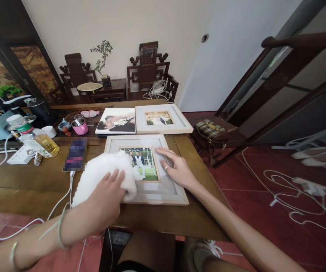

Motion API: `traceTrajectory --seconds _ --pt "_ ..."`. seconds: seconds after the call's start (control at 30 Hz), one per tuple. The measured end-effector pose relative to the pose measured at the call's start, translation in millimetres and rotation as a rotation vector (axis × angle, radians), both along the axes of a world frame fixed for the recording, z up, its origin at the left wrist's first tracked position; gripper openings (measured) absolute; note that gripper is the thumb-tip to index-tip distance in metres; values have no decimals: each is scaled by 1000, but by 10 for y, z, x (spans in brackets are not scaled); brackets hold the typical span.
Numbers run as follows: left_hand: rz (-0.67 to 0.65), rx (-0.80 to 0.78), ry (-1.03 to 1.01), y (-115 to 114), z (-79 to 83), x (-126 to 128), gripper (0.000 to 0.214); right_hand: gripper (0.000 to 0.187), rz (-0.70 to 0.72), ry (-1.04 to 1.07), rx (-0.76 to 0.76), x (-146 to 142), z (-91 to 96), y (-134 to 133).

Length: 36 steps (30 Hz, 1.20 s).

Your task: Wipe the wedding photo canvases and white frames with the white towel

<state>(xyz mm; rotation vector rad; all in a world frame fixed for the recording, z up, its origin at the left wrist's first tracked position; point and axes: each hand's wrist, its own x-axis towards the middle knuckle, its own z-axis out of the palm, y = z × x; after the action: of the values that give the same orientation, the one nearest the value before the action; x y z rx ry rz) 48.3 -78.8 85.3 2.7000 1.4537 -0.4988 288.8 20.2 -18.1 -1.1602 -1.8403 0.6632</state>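
A white-framed photo (177, 192) lies flat near the table's front edge, with a picture of two people in its middle. My left hand (109, 196) grips a fluffy white cloth (95, 175), which covers the frame's left side and hangs over onto the table. On the frame's right side rests my right hand (177, 168), fingers stretched out and a ring on one of them. Just behind lie a second white picture frame (180, 119) and, touching its left side, a photo album (117, 121) with a white and dark cover.
Left of the frame are a phone (75, 155) on a charging cable, a bottle of yellow liquid (42, 141), a white power strip (18, 155) and a pink cup (79, 127). A chair with a checked bag (209, 128) stands right of the table (205, 189). Cables lie on the red floor.
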Motion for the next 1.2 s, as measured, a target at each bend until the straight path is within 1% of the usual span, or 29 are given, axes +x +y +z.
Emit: traceTrajectory --seconds 0.07,0.1,0.13,0.2,0.3,0.47,0.53,0.6,0.63,0.7,0.77,0.83,1.0,1.07,1.13,1.2 --pt "-6 -40 -8 -155 0 20 29 44 -3 -8 0 2 -13 6" --pt "-5 -38 -10 -195 -22 25 30 45 -3 -10 0 4 -17 9" --pt "-4 -23 -11 -208 -54 26 30 46 0 -9 3 6 -20 11" --pt "1 25 -15 -153 -131 19 31 48 7 -3 14 10 -22 16" --pt "8 117 -53 106 -243 -6 31 49 13 8 23 13 -18 20" --pt "44 328 -94 788 -392 -69 35 50 -5 32 16 7 -2 21" --pt "33 374 -92 1020 -426 -84 36 50 -13 41 13 10 3 24" --pt "12 378 -98 1158 -432 -84 37 50 -23 49 15 18 5 31" --pt "2 364 -99 1184 -425 -79 38 50 -29 53 15 23 6 36" --pt "-11 308 -88 1148 -391 -58 40 49 -43 58 12 31 5 47" --pt "-25 227 -68 1009 -333 -32 38 49 -50 62 9 35 4 55" --pt "-35 158 -65 788 -251 -2 35 49 -44 67 16 32 4 58" --pt "-103 -14 -67 131 6 100 27 48 -3 92 56 18 19 42" --pt "-140 -37 -65 -45 68 142 25 48 5 99 60 17 30 34" --pt "-155 -13 -83 -106 69 170 24 48 4 104 60 19 41 30" --pt "-152 24 -110 -41 9 179 25 47 4 100 58 24 46 32"
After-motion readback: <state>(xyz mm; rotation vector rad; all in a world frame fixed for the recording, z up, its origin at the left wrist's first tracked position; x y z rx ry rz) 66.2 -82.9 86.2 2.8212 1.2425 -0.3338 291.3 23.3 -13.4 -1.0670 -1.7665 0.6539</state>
